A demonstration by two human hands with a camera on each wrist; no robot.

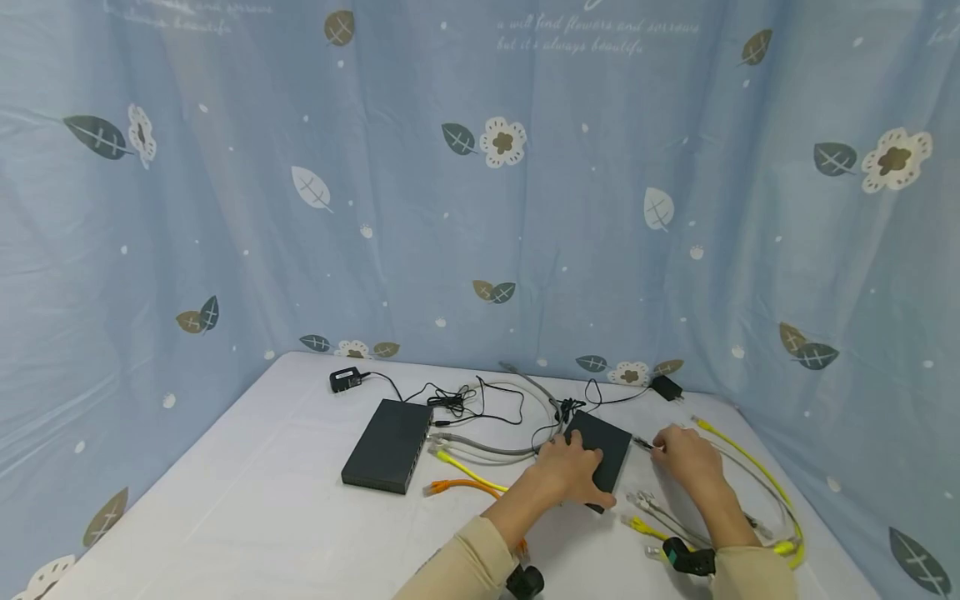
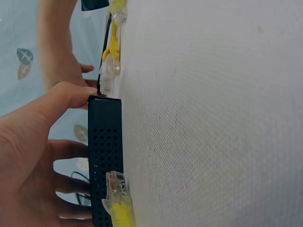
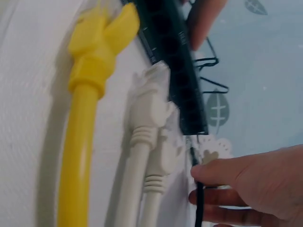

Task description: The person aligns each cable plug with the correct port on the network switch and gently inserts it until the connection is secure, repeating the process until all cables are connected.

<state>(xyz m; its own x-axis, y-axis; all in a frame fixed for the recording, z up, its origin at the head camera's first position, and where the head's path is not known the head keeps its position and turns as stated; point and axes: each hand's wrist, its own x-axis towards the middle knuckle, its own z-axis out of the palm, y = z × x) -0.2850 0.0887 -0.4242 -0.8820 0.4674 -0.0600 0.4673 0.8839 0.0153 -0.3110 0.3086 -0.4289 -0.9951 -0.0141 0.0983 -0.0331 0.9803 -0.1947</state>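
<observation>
We see the right hand pinching one black cable, its tip by one black box; whether it is plugged in, we cannot tell. The left hand lies spread on that box. In the right wrist view we count one yellow plug and two white plugs. Farther left sits a second black box; behind, two black adapters.

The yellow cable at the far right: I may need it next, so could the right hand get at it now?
Probably yes: the yellow cable curves close by the right hand, with nothing tall between, though its grip would first have to release the black cord.
</observation>
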